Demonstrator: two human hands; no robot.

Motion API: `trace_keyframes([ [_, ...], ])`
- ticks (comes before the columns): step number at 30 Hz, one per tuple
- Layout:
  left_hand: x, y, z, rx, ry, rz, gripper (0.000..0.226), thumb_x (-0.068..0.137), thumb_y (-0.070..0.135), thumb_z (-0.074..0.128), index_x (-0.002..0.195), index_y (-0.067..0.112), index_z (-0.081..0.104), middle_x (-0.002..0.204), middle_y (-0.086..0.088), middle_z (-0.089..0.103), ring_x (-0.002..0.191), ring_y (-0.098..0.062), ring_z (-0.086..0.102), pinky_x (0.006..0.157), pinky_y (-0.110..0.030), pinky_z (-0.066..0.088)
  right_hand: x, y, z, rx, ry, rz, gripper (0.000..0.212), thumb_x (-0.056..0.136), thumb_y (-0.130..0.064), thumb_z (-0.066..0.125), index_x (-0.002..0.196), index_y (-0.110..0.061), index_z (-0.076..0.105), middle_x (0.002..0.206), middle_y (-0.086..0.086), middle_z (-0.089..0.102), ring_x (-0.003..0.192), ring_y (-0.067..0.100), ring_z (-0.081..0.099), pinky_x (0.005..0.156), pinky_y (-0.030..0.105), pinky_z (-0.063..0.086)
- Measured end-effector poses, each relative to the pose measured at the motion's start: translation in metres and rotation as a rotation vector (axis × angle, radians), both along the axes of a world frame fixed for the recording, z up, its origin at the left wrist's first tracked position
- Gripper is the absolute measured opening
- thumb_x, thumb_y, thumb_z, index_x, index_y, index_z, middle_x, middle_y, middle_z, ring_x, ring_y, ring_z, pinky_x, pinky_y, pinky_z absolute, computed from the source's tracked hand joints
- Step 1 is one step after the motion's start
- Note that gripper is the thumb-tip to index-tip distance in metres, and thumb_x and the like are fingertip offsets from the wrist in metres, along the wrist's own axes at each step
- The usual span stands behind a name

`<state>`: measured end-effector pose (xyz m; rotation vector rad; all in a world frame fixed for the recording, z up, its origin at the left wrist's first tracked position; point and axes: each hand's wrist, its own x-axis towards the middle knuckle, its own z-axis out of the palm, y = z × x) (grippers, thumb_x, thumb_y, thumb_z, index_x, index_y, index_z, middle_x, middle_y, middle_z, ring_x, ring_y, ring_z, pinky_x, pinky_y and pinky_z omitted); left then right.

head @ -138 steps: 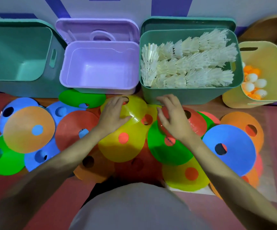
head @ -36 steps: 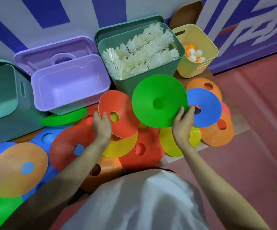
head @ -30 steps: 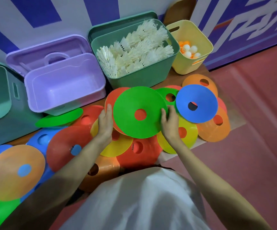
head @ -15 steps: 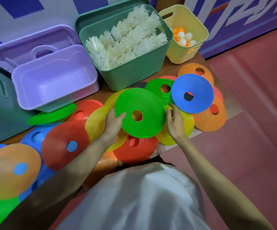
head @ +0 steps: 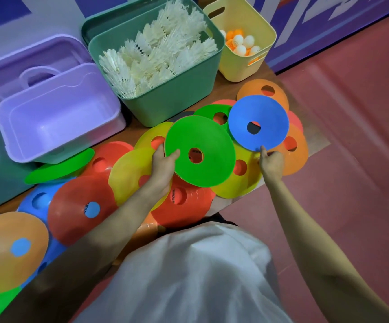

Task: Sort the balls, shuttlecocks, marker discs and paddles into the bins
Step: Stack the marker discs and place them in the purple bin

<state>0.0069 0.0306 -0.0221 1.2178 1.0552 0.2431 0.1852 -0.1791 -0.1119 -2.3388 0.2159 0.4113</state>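
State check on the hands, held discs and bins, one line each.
left hand: grips the green disc's edge
green disc: held, tilted over the pile
right hand: pinches the blue disc's edge
blue disc: edge pinched
purple bin: open, empty
green bin: open, full of shuttlecocks
yellow bin: open, holds balls

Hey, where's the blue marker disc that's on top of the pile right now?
In the head view, the blue disc sits right of centre, overlapping the orange disc, just right of the green disc the left hand holds; the right hand pinches its near edge.
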Motion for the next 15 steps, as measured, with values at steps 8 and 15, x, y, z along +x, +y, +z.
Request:
trace_keyframes([
  [8, -0.004, 0.007, -0.003, -0.007, 0.024, 0.033, 0.033, 0.094, 0.003, 0.055, 0.126, 0.012, 0.057, 0.124, -0.009, 0.064, 0.112, -0.026, 0.062, 0.099, -0.047, 0.049, 0.008, 0.021, 0.012, 0.26, 0.03, -0.136, 0.015, 0.07, -0.019, 0.043, 0.068, -0.005, 0.045, 0.065, 0.015, 0.045, 0.06, 0.023, 0.037, 0.055, 0.036, 0.027],
  [15, -0.011, 0.015, -0.004, 0.016, 0.005, 0.079, 0.027, 0.097, 0.013, 0.056, 0.124, 0.012, 0.057, 0.124, -0.007, 0.064, 0.112, -0.023, 0.062, 0.1, -0.049, 0.048, -0.025, 0.044, 0.056, 0.522, 0.048, 0.002, 0.021, 0.085, -0.009, 0.039, 0.067, -0.017, 0.032, 0.058, 0.003, 0.031, 0.05, 0.013, 0.025, 0.047, 0.027, 0.019],
])
